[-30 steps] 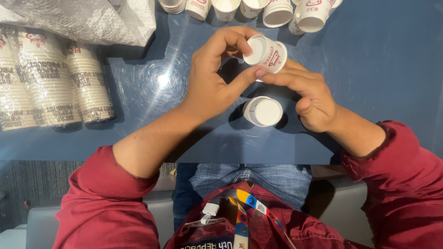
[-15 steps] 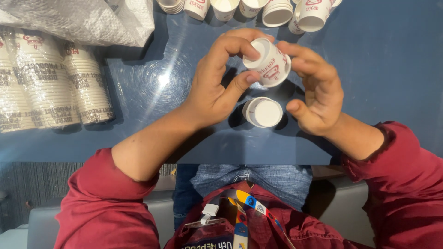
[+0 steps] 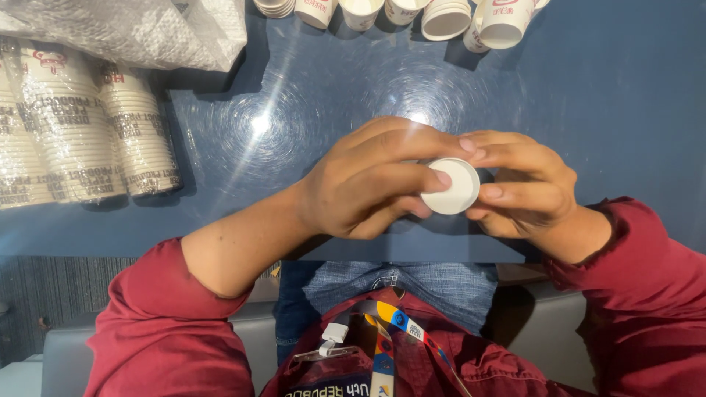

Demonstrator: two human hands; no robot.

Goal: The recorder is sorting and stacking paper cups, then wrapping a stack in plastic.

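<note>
Left hand [image 3: 368, 184]: I close it around the cup [image 3: 450, 186], thumb on the base, to steady it.
Right hand [image 3: 526, 184]: my fingertips pinch the rim.

Head camera — looking down, close — tabletop [image 3: 610, 110].

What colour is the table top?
Dark blue and glossy table top, best in the head view.
</note>
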